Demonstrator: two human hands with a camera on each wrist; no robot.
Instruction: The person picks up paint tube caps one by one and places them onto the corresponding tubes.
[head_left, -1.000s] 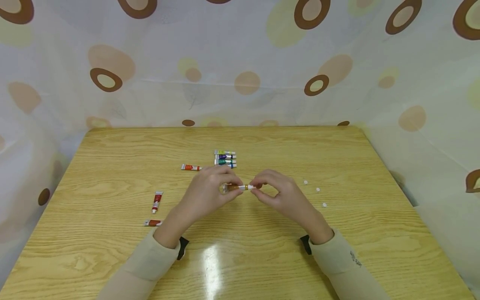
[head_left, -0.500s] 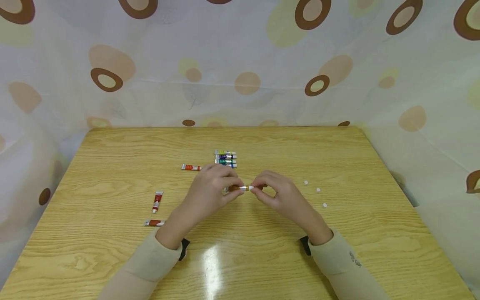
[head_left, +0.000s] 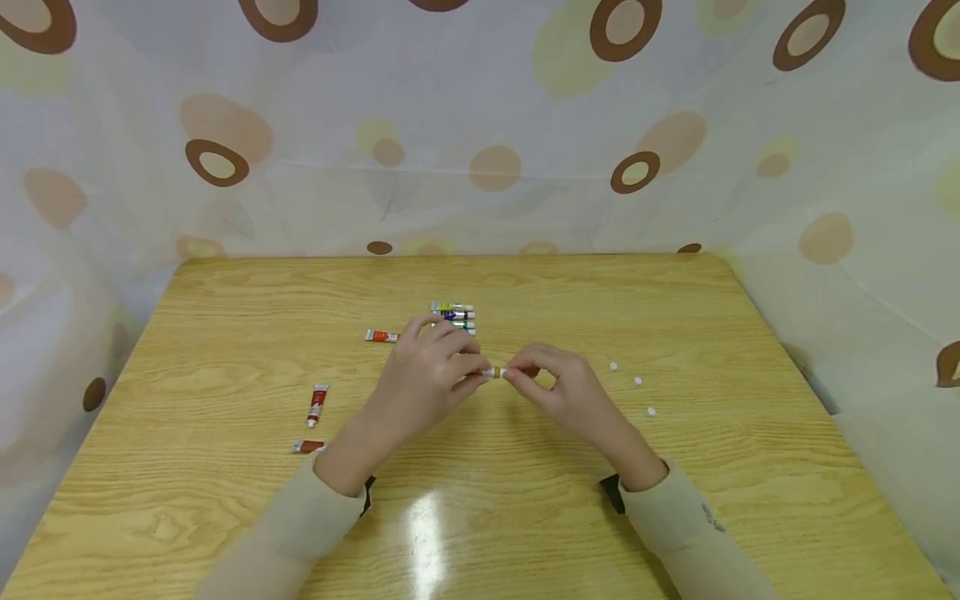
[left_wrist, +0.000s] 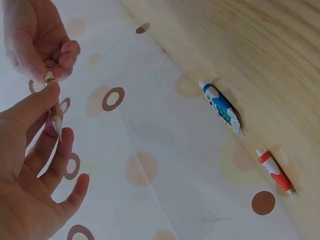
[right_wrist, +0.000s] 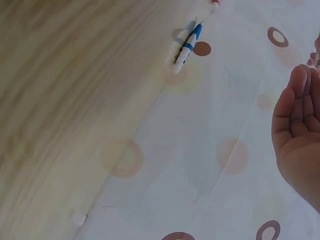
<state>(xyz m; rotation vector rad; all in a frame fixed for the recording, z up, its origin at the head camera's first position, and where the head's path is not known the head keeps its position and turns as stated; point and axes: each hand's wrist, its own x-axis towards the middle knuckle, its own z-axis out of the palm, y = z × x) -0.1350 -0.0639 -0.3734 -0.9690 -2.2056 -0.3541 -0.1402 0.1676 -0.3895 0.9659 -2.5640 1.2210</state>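
Observation:
Between thumb and forefinger, my left hand (head_left: 427, 375) pinches a small ochre-banded paint tube (left_wrist: 56, 120), its crimped end toward the palm. The other left fingers are spread apart. My right hand (head_left: 562, 387) pinches the tube's white cap (left_wrist: 49, 76) at the opposite end with thumb and fingertips. Both hands meet over the middle of the table, the tube lying level between them in the head view. Left fingers cover most of the tube there. Behind the left hand lies an orange-red paint tube (head_left: 382, 336), partly covered by it.
Yellow, purple, green and blue paint tubes lie side by side, the yellow tube (head_left: 452, 307) farthest back. A red tube (head_left: 317, 406) and a brownish-red tube (head_left: 307, 447) lie left of the left wrist. Several white caps (head_left: 638, 382) are scattered right of the right hand.
The left hand's outer fingers have lifted and spread, and that hand now hides more of the tube. The right hand keeps its pinch at the cap, nearly in place.

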